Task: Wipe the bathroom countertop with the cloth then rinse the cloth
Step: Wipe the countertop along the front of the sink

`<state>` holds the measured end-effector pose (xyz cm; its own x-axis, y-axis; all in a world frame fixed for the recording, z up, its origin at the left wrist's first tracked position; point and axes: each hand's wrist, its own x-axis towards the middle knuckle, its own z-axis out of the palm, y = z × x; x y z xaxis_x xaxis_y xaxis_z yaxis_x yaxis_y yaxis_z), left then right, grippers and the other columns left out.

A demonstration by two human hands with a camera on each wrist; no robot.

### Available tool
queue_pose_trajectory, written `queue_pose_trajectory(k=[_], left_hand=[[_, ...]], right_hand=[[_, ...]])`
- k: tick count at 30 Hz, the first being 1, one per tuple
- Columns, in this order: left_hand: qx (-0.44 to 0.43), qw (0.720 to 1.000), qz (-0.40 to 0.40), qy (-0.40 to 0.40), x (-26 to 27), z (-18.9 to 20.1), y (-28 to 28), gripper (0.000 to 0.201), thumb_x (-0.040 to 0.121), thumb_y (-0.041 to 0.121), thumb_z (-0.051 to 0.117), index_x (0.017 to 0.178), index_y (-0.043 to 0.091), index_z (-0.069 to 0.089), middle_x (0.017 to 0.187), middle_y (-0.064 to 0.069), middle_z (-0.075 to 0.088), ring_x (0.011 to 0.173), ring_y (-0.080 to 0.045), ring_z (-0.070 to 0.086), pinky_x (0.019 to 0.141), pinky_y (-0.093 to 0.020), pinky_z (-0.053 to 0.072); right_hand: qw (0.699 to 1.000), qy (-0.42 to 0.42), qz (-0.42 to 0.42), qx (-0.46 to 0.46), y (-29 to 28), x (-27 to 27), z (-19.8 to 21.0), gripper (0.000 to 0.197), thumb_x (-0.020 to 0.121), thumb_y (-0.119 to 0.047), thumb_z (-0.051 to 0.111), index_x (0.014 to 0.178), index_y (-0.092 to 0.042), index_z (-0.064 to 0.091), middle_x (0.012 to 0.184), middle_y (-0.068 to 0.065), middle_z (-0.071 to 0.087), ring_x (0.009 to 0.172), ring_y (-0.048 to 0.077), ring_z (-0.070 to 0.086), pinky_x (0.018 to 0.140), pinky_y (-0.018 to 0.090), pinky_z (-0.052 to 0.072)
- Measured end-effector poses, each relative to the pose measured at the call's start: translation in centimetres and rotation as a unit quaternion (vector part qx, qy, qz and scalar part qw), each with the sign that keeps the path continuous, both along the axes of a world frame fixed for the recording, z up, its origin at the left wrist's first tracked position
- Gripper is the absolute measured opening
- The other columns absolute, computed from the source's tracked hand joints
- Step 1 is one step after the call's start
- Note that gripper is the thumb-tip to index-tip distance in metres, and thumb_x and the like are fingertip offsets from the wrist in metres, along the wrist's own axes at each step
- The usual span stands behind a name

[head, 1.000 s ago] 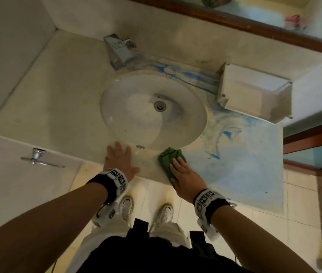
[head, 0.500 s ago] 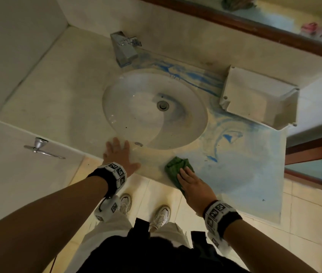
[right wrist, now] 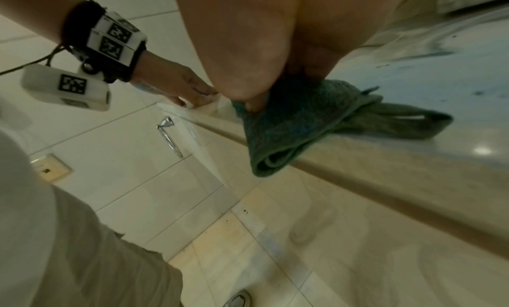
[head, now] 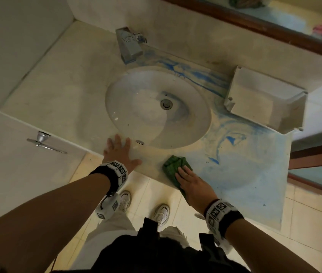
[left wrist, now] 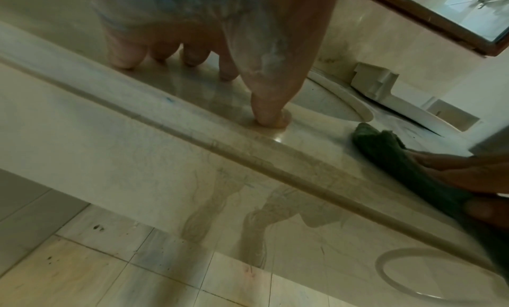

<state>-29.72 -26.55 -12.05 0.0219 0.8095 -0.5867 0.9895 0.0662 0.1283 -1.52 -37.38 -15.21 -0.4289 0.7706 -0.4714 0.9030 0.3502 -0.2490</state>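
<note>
A folded green cloth [head: 173, 169] lies on the beige countertop [head: 57, 91] at its front edge, just right of the oval sink [head: 136, 115]. My right hand [head: 192, 184] presses it down with flat fingers. In the right wrist view the cloth [right wrist: 297, 124] droops over the rounded edge and my thumb [right wrist: 253, 102] pushes into it. My left hand [head: 119, 152] rests flat on the counter in front of the sink, fingers spread and holding nothing. The left wrist view has those fingertips [left wrist: 192, 59] on the stone and the cloth [left wrist: 385, 150] off to the right.
Blue smears [head: 235, 164] cover the counter right of the sink and run behind it. A chrome faucet [head: 129, 45] stands at the back. A white plastic box [head: 262, 99] sits at the back right. A chrome handle [head: 43, 141] sticks out at lower left.
My right hand has slid the cloth toward me, from beside the sink rim to the counter's front edge. The left hand has stayed put.
</note>
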Motion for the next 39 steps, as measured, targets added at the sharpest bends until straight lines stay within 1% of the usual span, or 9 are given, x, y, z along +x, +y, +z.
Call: queue_pose_trajectory(k=[4,7,10,14,20,25,29,36,39], left_hand=[[0.0,1.0,-0.002,0.007,0.1,0.0,0.1,0.098,0.086,0.068,0.051,0.155,0.026,-0.004,0.161,-0.012,-0.02,0.146,-0.041,-0.015,0.118,-0.056,0.011],[0.004,1.0,-0.003,0.013,0.2,-0.1,0.1,0.1,0.084,0.071,0.05,0.155,0.025,-0.004,0.161,-0.013,-0.019,0.146,-0.042,-0.014,0.117,-0.056,0.013],[0.002,1.0,-0.001,0.018,0.4,-0.2,0.3,0.102,0.082,0.073,0.05,0.155,0.024,-0.003,0.161,-0.014,-0.018,0.146,-0.042,-0.013,0.117,-0.057,0.013],[0.002,1.0,0.009,0.012,0.5,0.0,0.2,0.1,0.083,0.07,0.051,0.155,0.023,-0.001,0.161,-0.014,-0.018,0.146,-0.043,-0.013,0.117,-0.057,0.012],[0.008,1.0,0.008,0.01,0.6,-0.1,0.2,0.099,0.085,0.071,0.049,0.155,0.022,-0.001,0.161,-0.015,-0.017,0.146,-0.043,-0.012,0.117,-0.059,0.013],[0.006,1.0,-0.001,0.023,0.7,-0.1,0.3,0.099,0.085,0.071,0.048,0.154,0.022,-0.003,0.16,-0.016,-0.018,0.146,-0.044,-0.012,0.117,-0.059,0.014],[-0.002,0.999,-0.003,0.033,0.9,0.1,0.4,0.101,0.085,0.071,0.049,0.154,0.02,-0.004,0.16,-0.018,-0.018,0.145,-0.046,-0.011,0.116,-0.06,0.015],[-0.001,0.999,-0.002,0.037,1.2,0.2,0.5,0.1,0.086,0.067,0.051,0.155,0.018,-0.002,0.16,-0.019,-0.016,0.145,-0.047,-0.01,0.115,-0.061,0.018],[-0.005,0.999,-0.007,0.046,1.4,0.6,0.6,0.101,0.086,0.068,0.051,0.155,0.018,-0.003,0.16,-0.02,-0.015,0.145,-0.049,-0.009,0.114,-0.062,0.019]], right_hand=[[0.998,0.035,-0.011,0.044,3.0,-2.4,1.3,0.055,0.083,-0.021,0.069,0.135,-0.01,0.055,0.142,0.01,0.051,0.134,0.033,0.044,0.105,0.045,0.044],[0.997,0.053,-0.034,0.036,6.5,-5.3,2.4,0.056,0.098,-0.021,0.049,0.151,-0.016,0.03,0.159,0.003,0.022,0.148,0.026,0.014,0.119,0.04,0.024],[0.998,0.035,-0.046,0.035,6.8,-5.4,2.5,0.056,0.101,-0.021,0.043,0.153,-0.019,0.024,0.161,0.001,0.015,0.149,0.023,0.008,0.119,0.039,0.023],[0.998,0.01,-0.06,0.032,1.8,-1.3,2.4,0.054,0.098,-0.022,0.049,0.149,-0.015,0.034,0.158,0.004,0.026,0.147,0.027,0.02,0.117,0.041,0.028],[0.996,-0.021,-0.082,0.027,0.2,0.8,2.4,0.061,0.07,-0.023,0.083,0.127,-0.012,0.063,0.136,0.008,0.058,0.128,0.03,0.052,0.097,0.039,0.051],[0.993,0.027,-0.108,0.04,5.7,-4.3,3.1,0.054,0.102,-0.023,0.039,0.153,-0.016,0.022,0.162,0.001,0.011,0.149,0.023,0.005,0.121,0.035,0.012],[0.995,0.014,-0.1,0.019,4.2,-3.9,1.7,0.054,0.102,-0.022,0.039,0.153,-0.016,0.022,0.162,0.001,0.013,0.149,0.023,0.006,0.12,0.04,0.019],[0.998,0.009,-0.062,-0.015,-0.7,0.4,0.8,0.053,0.086,-0.024,0.064,0.137,-0.012,0.053,0.145,0.007,0.048,0.137,0.03,0.041,0.1,0.044,0.049],[0.996,0.037,-0.074,0.024,2.8,-1.0,1.1,0.053,0.095,-0.02,0.052,0.146,-0.014,0.04,0.156,0.006,0.031,0.146,0.029,0.023,0.112,0.044,0.036]])
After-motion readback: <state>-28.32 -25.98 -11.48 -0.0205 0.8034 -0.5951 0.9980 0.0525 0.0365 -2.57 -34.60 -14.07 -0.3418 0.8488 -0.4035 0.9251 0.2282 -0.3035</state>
